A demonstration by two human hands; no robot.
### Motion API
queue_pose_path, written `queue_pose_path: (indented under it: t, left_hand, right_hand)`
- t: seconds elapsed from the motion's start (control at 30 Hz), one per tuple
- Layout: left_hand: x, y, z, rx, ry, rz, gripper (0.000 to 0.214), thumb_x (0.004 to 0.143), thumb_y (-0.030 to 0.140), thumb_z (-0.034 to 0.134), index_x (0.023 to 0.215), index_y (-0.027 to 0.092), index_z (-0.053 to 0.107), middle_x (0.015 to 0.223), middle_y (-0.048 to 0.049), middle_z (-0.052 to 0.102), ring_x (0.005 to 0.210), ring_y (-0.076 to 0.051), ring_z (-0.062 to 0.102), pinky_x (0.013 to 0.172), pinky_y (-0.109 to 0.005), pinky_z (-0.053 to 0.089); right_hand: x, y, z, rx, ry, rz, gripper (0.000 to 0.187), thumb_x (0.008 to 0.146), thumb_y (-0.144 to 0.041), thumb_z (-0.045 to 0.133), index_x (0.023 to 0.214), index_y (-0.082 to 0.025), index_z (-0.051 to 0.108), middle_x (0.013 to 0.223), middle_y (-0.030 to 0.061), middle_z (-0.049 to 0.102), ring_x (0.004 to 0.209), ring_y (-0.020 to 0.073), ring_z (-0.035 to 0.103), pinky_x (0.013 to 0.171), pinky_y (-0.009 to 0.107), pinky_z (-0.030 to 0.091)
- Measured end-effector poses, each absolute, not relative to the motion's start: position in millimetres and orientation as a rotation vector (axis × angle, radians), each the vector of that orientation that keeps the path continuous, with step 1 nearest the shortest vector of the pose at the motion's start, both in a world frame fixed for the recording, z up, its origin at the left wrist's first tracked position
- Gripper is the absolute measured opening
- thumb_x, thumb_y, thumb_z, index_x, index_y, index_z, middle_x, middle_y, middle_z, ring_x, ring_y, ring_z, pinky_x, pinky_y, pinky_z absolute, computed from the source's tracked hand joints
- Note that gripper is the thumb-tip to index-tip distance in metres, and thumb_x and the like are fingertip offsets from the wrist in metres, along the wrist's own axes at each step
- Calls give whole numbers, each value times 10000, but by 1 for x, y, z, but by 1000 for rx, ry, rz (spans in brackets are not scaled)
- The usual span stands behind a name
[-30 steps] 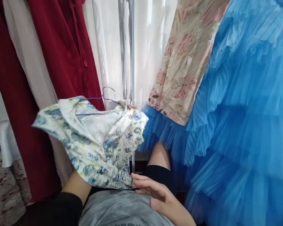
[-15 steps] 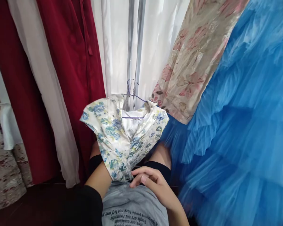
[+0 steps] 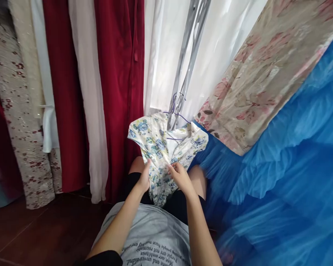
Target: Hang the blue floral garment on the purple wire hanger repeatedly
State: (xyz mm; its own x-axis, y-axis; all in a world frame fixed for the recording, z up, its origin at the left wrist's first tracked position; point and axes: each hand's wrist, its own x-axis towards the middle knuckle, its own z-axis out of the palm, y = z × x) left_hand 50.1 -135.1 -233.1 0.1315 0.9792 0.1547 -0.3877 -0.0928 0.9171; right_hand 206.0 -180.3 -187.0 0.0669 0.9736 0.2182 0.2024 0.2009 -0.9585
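A white short-sleeved floral garment, with blue and green flowers and a V neck, hangs on a thin purple wire hanger. Its lower part lies between my legs. My left hand grips its side edge, thumb in front and the other fingers hidden behind the cloth. At the front, just below the neckline, my right hand pinches the fabric between thumb and fingers. Above the garment, the hanger's hook sits by a grey metal post.
Dark red cloth and a pale sheer panel hang on the left. White fabric hangs behind the post. To the right are a beige dress with pink flowers and ruffled blue tulle. Dark brown tiles cover the floor.
My left hand, previously hidden by the garment, now shows at its side edge. My right hand has moved up from the lower part to the front and closed on the cloth. The view has shifted left.
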Motion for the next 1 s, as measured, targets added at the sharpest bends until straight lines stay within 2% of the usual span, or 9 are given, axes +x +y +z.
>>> queue_pose_path:
  t: [0.13, 0.23, 0.37, 0.47, 0.63, 0.73, 0.83, 0.93, 1.0]
  left_hand:
    - [63, -148, -245, 913, 685, 1393, 677, 656, 481, 867, 1247, 201, 690, 1236, -124, 730, 1303, -353, 591, 1132, -501, 444]
    - [68, -146, -249, 952, 668, 1333, 580, 655, 428, 878, 1168, 208, 722, 1245, -115, 728, 1255, -346, 628, 1118, -497, 454]
    - [66, -127, -254, 1116, 839, 1457, 384, 714, 399, 810, 1035, 202, 732, 1150, -102, 754, 1177, -348, 660, 1066, -479, 483]
    - [50, -112, -259, 1209, 1090, 1658, 269, 787, 299, 652, 1036, 200, 660, 1085, -102, 734, 1107, -320, 670, 1021, -467, 501]
    - [31, -124, -253, 1196, 1548, 2118, 373, 862, 215, 488, 1232, 250, 454, 1336, -134, 541, 1229, -260, 568, 1051, -424, 473]
    - [51, -147, -248, 1651, 1266, 1862, 255, 889, 257, 526, 1144, 272, 522, 1214, -100, 605, 1150, -263, 601, 1026, -403, 477]
    - [78, -164, -252, 1902, 842, 1465, 224, 851, 206, 572, 1061, 282, 566, 1033, -62, 666, 990, -241, 651, 882, -355, 517]
    - [88, -168, -260, 1836, 806, 1448, 105, 879, 171, 531, 928, 264, 544, 834, -18, 655, 806, -203, 644, 748, -323, 497]
    - [84, -167, -263, 1847, 835, 1475, 79, 915, 184, 512, 862, 239, 531, 802, -12, 651, 786, -190, 642, 757, -317, 487]
  right_hand:
    - [203, -171, -206, -1118, -1322, 828, 363, 869, -513, 638, 706, -249, 450, 497, -66, 511, 463, 141, 438, 492, 251, 337]
    - [218, -187, -205, -1088, -1291, 837, 405, 831, -521, 689, 686, -251, 424, 489, -59, 520, 455, 139, 431, 493, 259, 323]
    - [230, -196, -199, -1135, -1282, 811, 417, 804, -511, 723, 635, -243, 452, 491, -28, 559, 477, 153, 483, 521, 273, 362]
    - [232, -193, -203, -1165, -1240, 788, 422, 791, -504, 734, 597, -245, 463, 475, -11, 574, 469, 161, 486, 519, 283, 364]
    - [232, -190, -206, -1129, -1130, 875, 373, 800, -491, 708, 603, -238, 518, 491, -1, 596, 449, 149, 457, 479, 274, 332]
    - [225, -192, -205, -1112, -1127, 949, 330, 777, -468, 705, 625, -226, 540, 496, 5, 614, 432, 137, 448, 450, 258, 317]
    - [210, -196, -206, -1118, -1171, 1039, 253, 750, -414, 699, 683, -205, 575, 476, -2, 613, 407, 127, 456, 435, 241, 313]
    - [198, -194, -200, -1104, -1207, 1099, 223, 739, -378, 692, 678, -190, 589, 467, -2, 616, 390, 111, 448, 433, 233, 317]
    - [195, -188, -189, -1074, -1187, 1123, 226, 723, -369, 700, 645, -186, 593, 467, -3, 613, 387, 98, 431, 428, 228, 305]
